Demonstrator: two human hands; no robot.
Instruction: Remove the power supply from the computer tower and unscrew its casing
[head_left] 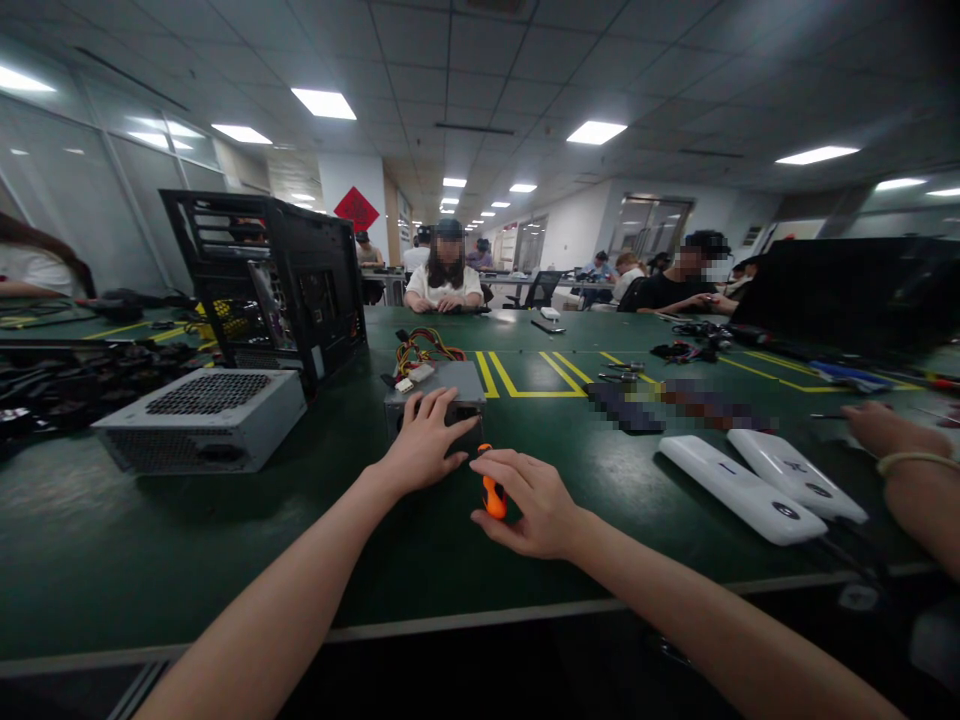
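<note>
A grey power supply (466, 380) with a bundle of coloured cables (424, 345) behind its top sits on the green table. My left hand (427, 440) lies over its top and near face, fingers spread, covering much of that face. Just to the right, my right hand (529, 495) pinches an orange-and-black screwdriver (493, 495) by its handle; the handle points towards the power supply, and the shaft and tip do not show clearly. The two hands are close together but apart.
At left stand a second power supply (206, 420) and an open black computer case (277, 280). Two white power banks (742, 490) lie right, beside blurred-out items (626, 407). Another person's hand (896, 430) reaches in at far right. People sit across the table.
</note>
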